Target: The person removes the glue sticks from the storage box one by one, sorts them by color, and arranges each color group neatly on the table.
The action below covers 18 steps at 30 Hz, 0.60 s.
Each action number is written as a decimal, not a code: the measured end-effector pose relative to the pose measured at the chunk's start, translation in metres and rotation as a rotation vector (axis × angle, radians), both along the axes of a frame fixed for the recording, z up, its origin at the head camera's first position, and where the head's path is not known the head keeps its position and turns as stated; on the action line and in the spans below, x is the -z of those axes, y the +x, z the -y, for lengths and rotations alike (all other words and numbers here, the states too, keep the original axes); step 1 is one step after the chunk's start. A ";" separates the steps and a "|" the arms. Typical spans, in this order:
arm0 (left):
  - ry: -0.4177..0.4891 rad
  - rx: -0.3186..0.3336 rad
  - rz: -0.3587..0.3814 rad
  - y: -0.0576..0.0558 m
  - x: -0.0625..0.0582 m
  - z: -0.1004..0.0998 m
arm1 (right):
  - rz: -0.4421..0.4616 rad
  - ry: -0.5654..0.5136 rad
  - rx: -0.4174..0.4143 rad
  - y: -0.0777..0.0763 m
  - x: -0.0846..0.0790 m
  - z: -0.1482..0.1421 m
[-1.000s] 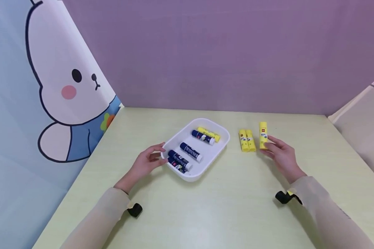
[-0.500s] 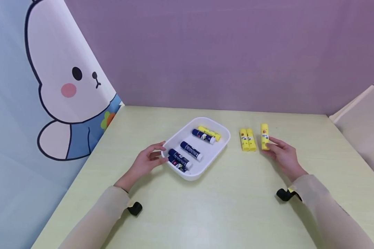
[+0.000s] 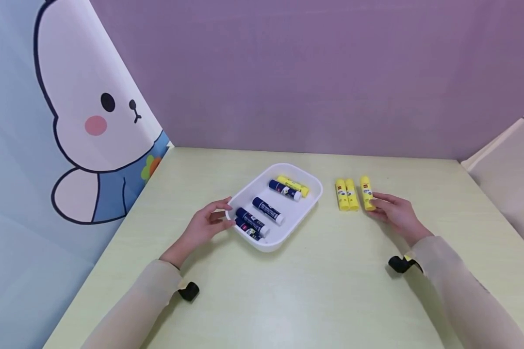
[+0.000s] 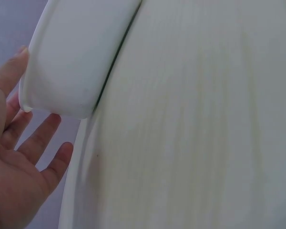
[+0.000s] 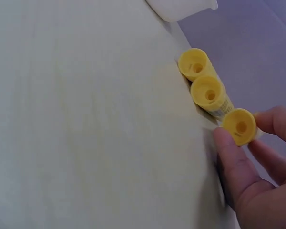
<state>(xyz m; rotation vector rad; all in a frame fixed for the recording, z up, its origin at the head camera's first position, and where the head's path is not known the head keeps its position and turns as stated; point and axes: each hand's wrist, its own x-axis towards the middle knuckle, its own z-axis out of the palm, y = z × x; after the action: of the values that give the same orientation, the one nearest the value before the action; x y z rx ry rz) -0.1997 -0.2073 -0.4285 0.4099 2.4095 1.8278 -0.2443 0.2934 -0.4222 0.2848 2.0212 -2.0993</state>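
A white plastic tray holds several navy glue sticks with white ends and one yellow glue stick. My left hand holds its left corner, thumb on the near side and fingers further round; the left wrist view shows the tray's outer wall beside the thumb. To the right, my right hand pinches a yellow glue stick between thumb and fingers, tilted slightly left. Two more yellow glue sticks lie side by side just left of it. In the right wrist view, the held stick's round end faces the camera.
The pale wood-grain table meets a purple cloth backdrop at its far edge. A blue cloth with a cartoon character hangs at the left. Small black cameras sit at both wrists.
My right hand has brought the held yellow glue stick down and a little left, closer to the two lying sticks, and it now leans. My left hand and the tray stay in place.
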 end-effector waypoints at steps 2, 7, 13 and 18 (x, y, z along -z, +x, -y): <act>0.006 0.002 0.001 0.000 0.000 0.000 | 0.042 0.033 -0.036 -0.004 -0.003 -0.002; 0.015 0.006 0.003 0.000 0.001 0.000 | 0.089 0.062 -0.119 -0.011 -0.009 -0.005; -0.001 0.007 -0.006 0.001 0.001 0.000 | 0.117 0.107 -0.147 -0.013 -0.013 -0.005; 0.026 0.012 -0.012 0.001 0.001 0.000 | 0.110 0.155 -0.156 -0.016 -0.014 -0.004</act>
<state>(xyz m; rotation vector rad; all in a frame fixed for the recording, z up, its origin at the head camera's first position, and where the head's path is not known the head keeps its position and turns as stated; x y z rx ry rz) -0.1986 -0.2078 -0.4292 0.4378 2.3881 1.8591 -0.2602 0.2973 -0.4084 0.2519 2.0726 -1.7999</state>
